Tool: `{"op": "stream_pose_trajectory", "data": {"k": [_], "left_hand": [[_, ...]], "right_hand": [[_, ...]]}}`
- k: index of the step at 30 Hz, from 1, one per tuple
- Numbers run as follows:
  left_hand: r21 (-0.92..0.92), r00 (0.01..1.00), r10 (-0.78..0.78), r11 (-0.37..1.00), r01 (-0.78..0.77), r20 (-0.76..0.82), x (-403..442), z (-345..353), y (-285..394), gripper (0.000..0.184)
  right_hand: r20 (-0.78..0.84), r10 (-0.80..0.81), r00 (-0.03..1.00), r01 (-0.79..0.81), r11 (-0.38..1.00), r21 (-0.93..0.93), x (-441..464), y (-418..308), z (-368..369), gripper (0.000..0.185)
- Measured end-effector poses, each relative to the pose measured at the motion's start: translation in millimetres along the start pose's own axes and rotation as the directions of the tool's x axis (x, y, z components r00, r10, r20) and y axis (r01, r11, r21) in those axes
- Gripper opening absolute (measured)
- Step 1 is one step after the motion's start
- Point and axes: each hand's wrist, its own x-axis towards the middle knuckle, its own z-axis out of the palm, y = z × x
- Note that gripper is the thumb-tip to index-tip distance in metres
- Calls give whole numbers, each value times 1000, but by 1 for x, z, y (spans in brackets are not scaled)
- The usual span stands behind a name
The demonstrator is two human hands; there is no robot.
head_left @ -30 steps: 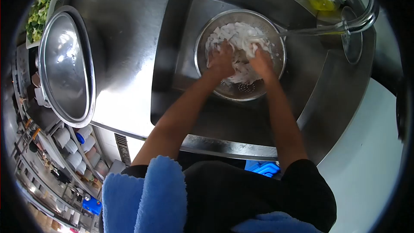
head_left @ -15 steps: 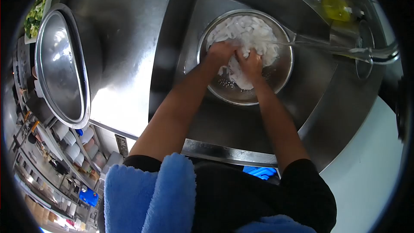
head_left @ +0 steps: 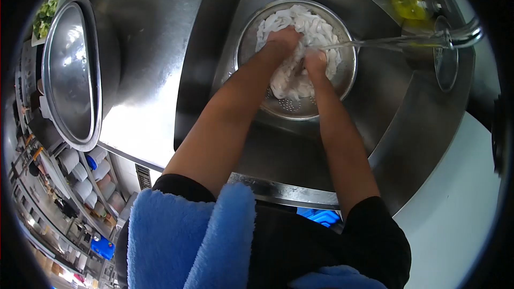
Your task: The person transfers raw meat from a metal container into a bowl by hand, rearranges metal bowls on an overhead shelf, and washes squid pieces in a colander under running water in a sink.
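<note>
A round metal colander (head_left: 347, 83) with small holes sits in the steel sink (head_left: 289, 152). Wet white strips (head_left: 316, 25) of something lie in it. My left hand (head_left: 285, 39) is pushed into the strips at the upper left, its fingertips hidden among them. Close by on the right, my right hand (head_left: 315, 60) is also sunk in the strips, and its fingers are hidden. Water runs from the faucet (head_left: 465, 36) onto the strips beside my right hand.
Oval metal trays or lids (head_left: 69, 72) rest on the steel counter (head_left: 147, 37) at the left. Green vegetables (head_left: 48, 12) are beyond them. A yellow bottle (head_left: 409, 4) stands behind the sink. Shelves with white containers (head_left: 83, 188) are at lower left.
My left hand has moved up and right into the strips. My right hand pulled in toward it, then rose slightly. The white strips are gathered differently, and the view has shifted a little.
</note>
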Motion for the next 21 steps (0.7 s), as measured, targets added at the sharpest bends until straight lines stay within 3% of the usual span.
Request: {"op": "stream_pose_trajectory", "data": {"k": [1,4,6,7,9,11,12,14,15,17,20,21], "left_hand": [[-62,997,-30,998,25,-69,-4,3,1,44],[-181,944,-126,981,73,-306,-32,21,8,57],[-171,841,-166,981,89,-516,-77,38,24,74],[-277,869,-268,947,159,-415,-97,38,33,79],[-459,884,-435,829,319,-171,-127,36,48,90],[-497,899,-419,812,307,-129,-118,49,36,96],[-517,905,-411,801,301,-110,-110,57,28,100],[-551,944,-262,827,112,-201,-94,66,13,97],[-559,951,-190,829,21,-246,-88,69,4,96],[-480,970,-148,876,38,-192,-76,59,-9,98],[-440,982,-123,897,50,-140,-74,44,-15,101],[-425,983,-124,904,56,-134,-69,45,-18,102]], "right_hand": [[165,179,970,-208,960,186,-2,-13,-8,45],[32,83,996,-88,983,163,-47,-25,-28,69],[142,-182,973,183,983,6,-75,-17,-48,77],[211,-303,929,322,945,-62,-90,-15,-57,82],[279,-221,935,303,904,-302,-142,-59,-84,87],[278,-227,934,345,778,-525,-153,-82,-82,91],[238,-451,860,501,661,-559,-146,-85,-81,91],[197,-806,559,702,333,-630,-128,-84,-79,93],[290,-705,648,719,440,-537,-114,-87,-78,95],[499,-469,729,667,652,-361,-76,-96,-81,99],[580,-475,662,657,740,-145,-24,-77,-73,113],[582,-415,699,585,800,-132,-10,-67,-70,117]]}}
